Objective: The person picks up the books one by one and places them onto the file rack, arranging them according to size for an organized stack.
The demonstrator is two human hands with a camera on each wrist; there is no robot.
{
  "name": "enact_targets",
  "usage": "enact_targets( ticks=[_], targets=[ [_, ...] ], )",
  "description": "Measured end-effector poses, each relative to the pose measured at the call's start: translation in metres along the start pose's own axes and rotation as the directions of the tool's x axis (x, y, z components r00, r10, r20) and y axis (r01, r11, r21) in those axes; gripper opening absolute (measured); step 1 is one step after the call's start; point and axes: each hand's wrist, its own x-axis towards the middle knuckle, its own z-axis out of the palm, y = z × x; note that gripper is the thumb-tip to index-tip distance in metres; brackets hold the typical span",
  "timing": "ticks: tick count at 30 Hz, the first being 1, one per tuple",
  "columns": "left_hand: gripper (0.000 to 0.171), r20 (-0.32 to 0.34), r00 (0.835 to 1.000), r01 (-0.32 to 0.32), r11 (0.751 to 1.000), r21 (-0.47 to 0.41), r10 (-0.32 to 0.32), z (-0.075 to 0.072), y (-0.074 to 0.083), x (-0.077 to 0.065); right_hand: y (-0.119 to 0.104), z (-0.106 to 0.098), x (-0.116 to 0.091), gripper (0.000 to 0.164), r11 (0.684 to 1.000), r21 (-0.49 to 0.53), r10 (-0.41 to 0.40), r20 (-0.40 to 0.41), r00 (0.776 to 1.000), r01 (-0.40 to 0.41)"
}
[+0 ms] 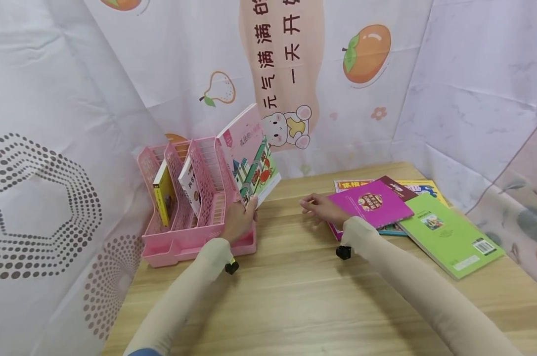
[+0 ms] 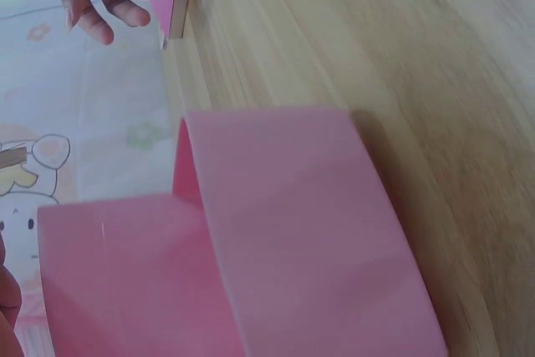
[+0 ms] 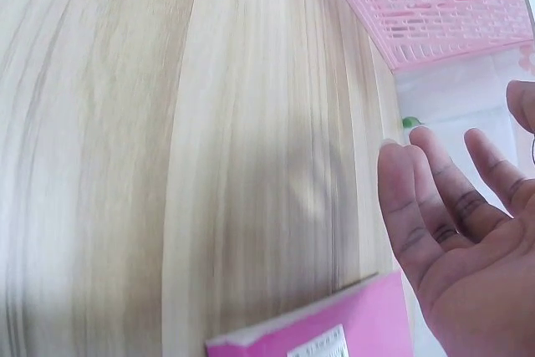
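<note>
My left hand (image 1: 238,221) grips the lower edge of a pink picture book (image 1: 243,143), thumb on its cover. The book tilts at the right end of a pink slotted book rack (image 1: 179,243); its lower left part is hidden behind my hand. Only a sliver of that hand shows in the left wrist view. My right hand (image 1: 326,210) hovers just left of a magenta book (image 1: 366,203), fingers loosely bent and holding nothing. In the right wrist view its palm and fingers (image 3: 456,198) are spread above that book's edge.
A yellow book (image 1: 165,195) and a white book (image 1: 190,185) stand in separate rack slots. Under the magenta book lie a maroon book (image 1: 397,189) and other colourful ones; a green book (image 1: 455,240) overlaps them at right. A patterned curtain (image 1: 331,123) hangs behind the wooden table (image 1: 290,296).
</note>
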Motion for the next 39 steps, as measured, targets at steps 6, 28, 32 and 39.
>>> enact_targets(
  ticks=[6, 28, 32, 39],
  targets=[
    [0.055, -0.095, 0.994, -0.054, 0.997, 0.060, 0.059, -0.010, -0.009, -0.003, -0.003, 0.015, 0.006, 0.047, 1.000, -0.015, -0.023, 0.023, 0.999, 0.023],
    [0.053, -0.207, 0.977, -0.061, 0.998, -0.019, 0.056, -0.032, -0.022, -0.015, -0.015, 0.063, 0.025, 0.044, 0.998, -0.026, -0.054, 0.135, 0.989, 0.058],
    [0.051, -0.207, 0.977, -0.053, 0.998, -0.032, 0.045, -0.032, -0.026, -0.016, -0.020, 0.073, 0.029, 0.046, 0.996, -0.058, -0.056, 0.148, 0.987, 0.066],
    [0.047, -0.239, 0.970, -0.034, 0.999, 0.006, 0.034, -0.036, -0.028, -0.023, -0.030, 0.098, 0.035, 0.050, 0.993, -0.069, -0.077, 0.182, 0.980, 0.091]
  ],
)
